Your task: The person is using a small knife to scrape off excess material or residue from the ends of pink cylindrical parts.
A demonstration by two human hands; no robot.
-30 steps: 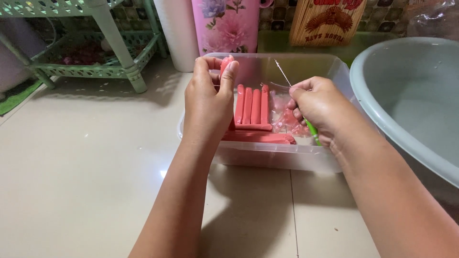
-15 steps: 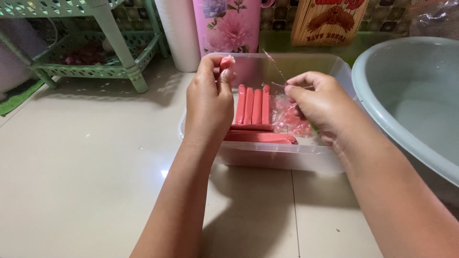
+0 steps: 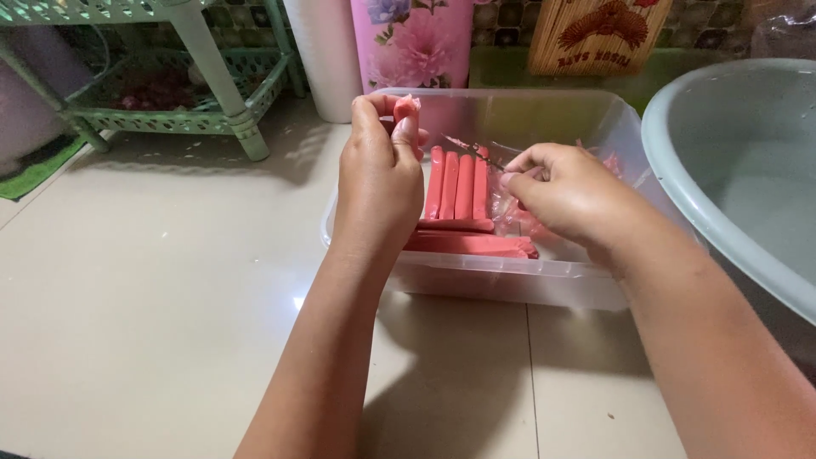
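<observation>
Clear plastic forms the rectangular tub (image 3: pixel 518 285) on the tiled floor (image 3: pixel 153 297), and it holds pink sausages: three (image 3: pixel 456 183) lie side by side lengthwise toward its back, and two more (image 3: pixel 467 242) lie crosswise in front of them, touching their near ends. Crumpled clear wrappers (image 3: pixel 510 212) sit beside them, toward the right of the tub. The left hand (image 3: pixel 378 183) is raised over the tub's left rear part, fingers closed on one pink sausage (image 3: pixel 405 109) whose end pokes up above the fingertips. The right hand (image 3: pixel 565 191) hovers over the tub's right half, thumb and fingers pinched narrowly on a strip of clear film (image 3: pixel 467 146) that stretches toward the held sausage. A large grey-green basin (image 3: pixel 680 161) stands just to the right of the tub; what is in it cannot be told. Behind are a green plastic rack (image 3: pixel 200 123) with a basket shelf, a white cylinder (image 3: pixel 323 47) and a pink flowered container (image 3: pixel 412 42).
</observation>
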